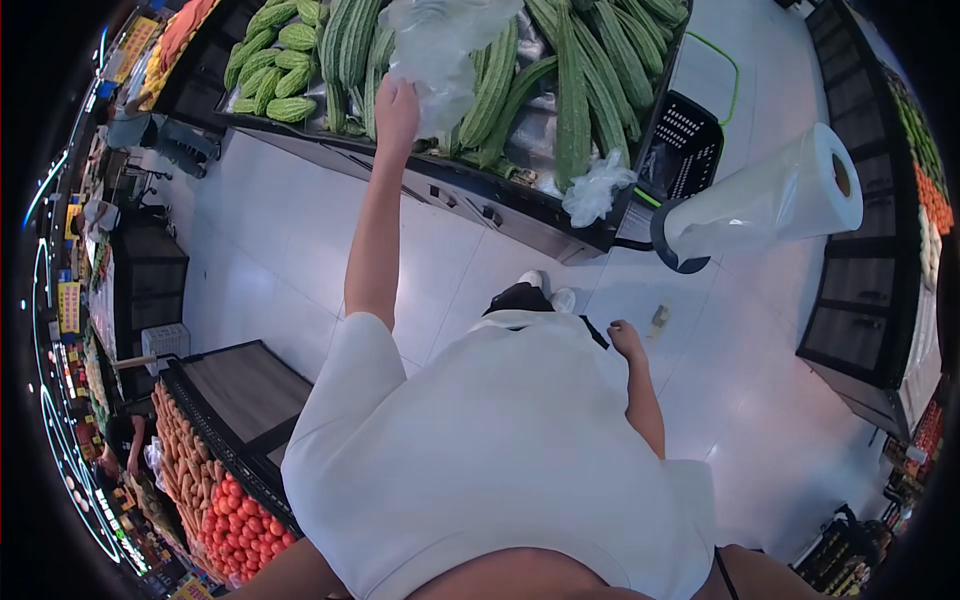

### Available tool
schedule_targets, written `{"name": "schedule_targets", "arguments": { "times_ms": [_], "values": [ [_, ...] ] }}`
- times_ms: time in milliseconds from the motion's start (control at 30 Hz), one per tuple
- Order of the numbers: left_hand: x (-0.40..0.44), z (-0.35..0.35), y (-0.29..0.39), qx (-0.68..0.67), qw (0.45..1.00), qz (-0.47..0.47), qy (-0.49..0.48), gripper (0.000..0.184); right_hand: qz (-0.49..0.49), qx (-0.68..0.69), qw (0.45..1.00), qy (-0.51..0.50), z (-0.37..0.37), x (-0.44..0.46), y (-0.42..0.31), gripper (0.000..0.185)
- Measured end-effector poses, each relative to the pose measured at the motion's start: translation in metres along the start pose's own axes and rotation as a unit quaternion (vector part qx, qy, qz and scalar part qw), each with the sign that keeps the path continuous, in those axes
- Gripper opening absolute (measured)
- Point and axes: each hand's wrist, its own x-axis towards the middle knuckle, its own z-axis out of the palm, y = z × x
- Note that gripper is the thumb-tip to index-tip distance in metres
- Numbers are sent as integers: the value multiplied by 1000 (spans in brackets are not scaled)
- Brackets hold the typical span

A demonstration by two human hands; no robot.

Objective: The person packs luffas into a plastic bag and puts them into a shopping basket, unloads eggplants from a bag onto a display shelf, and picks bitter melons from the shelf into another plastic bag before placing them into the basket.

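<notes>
My left hand is stretched forward over the vegetable stand, its fingers closed on a clear plastic bag. Under and around the bag lie long ridged green gourds. Bumpy light-green bitter melons are heaped to the left of them. Down by my right side hangs my right hand, its fingers curled; whether anything is in them is too small to tell. A crumpled clear bag lies at the stand's front right corner.
A plastic bag roll juts from the stand's right corner, beside a black basket with a green handle. Tomatoes and carrots fill a stand at lower left. Dark shelving stands at right. A person is at far left.
</notes>
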Motion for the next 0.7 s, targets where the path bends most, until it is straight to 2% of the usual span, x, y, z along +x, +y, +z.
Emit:
{"name": "schedule_targets", "arguments": {
  "times_ms": [33,100,133,167,233,267,300,333,367,400,433,533,567,600,633,700],
  "values": [
    [17,6,16,31,999,-1,19,36,83,72,993,-38,10,-3,19,42],
    [65,23,28,71,997,1,44,51,148,222,964,3,12,-51,15,44],
    [110,30,12,79,996,4,48,61,89,271,955,79,-14,-103,4,40],
    [172,39,-26,38,999,-12,7,73,-32,287,936,202,-66,-200,-36,37],
    [186,51,5,74,991,-79,-75,81,-276,279,827,403,-148,-380,-100,32],
    [184,56,10,117,985,-36,-125,83,-305,262,796,453,-150,-414,-99,31],
    [190,64,13,159,972,13,-175,86,-125,254,866,413,-119,-409,-65,27],
    [211,69,-3,202,963,26,-176,88,59,247,900,355,-62,-379,-10,25],
    [229,80,-15,246,952,38,-176,90,103,248,934,236,18,-362,97,28],
    [211,78,-1,219,960,89,-148,91,177,216,948,156,58,-341,126,27],
    [194,77,9,233,959,136,-88,90,238,196,946,98,75,-319,124,27],
    [131,60,34,201,959,197,-30,82,278,238,927,80,84,-254,116,25],
    [104,54,42,207,965,161,-13,74,273,253,924,85,81,-231,112,24],
    [78,52,43,95,987,133,7,63,270,265,921,88,77,-210,108,24],
    [54,50,31,92,979,167,69,46,263,274,921,88,71,-190,106,23],
    [8,47,-17,24,984,121,132,27,253,278,923,84,59,-155,108,23]
  ]
}}
